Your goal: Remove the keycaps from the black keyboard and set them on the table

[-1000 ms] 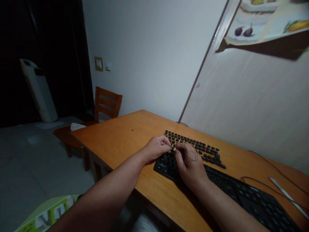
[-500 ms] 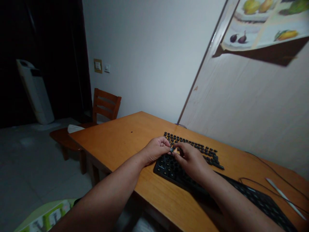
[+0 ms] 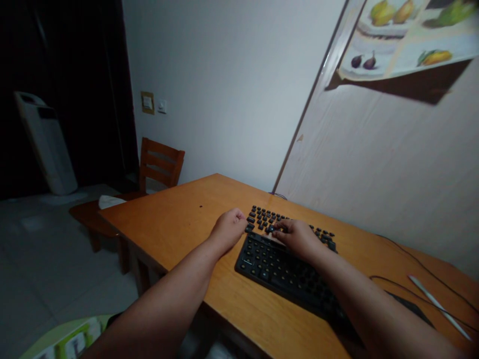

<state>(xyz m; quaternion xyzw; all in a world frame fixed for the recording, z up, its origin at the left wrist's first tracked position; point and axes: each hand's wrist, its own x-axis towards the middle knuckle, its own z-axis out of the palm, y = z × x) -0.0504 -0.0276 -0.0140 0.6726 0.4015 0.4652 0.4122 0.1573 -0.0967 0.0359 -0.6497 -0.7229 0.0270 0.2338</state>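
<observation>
A black keyboard [image 3: 277,271] with its keycaps off lies on the wooden table. Behind it, loose black keycaps [image 3: 262,215] are laid out in rows. My left hand [image 3: 229,227] rests beside the keyboard's back left corner, fingers curled closed; whether anything is between them is hidden. My right hand [image 3: 299,238] reaches over the keyboard's back edge, its thumb and fingertips pinched on a dark keycap [image 3: 271,229] at the rows. My right forearm covers the keyboard's right part.
The wooden table [image 3: 179,219] bears a dark cable [image 3: 407,294] and a white stick [image 3: 437,304] at the right. A wooden chair [image 3: 160,162] stands beyond the table's left side. A green stool [image 3: 45,339] is at the lower left, near my left arm.
My hands have moved apart. The left drew back leftward from the keycap between them, and the right shifted to the keycap rows. More of the keyboard shows. The view has shifted slightly.
</observation>
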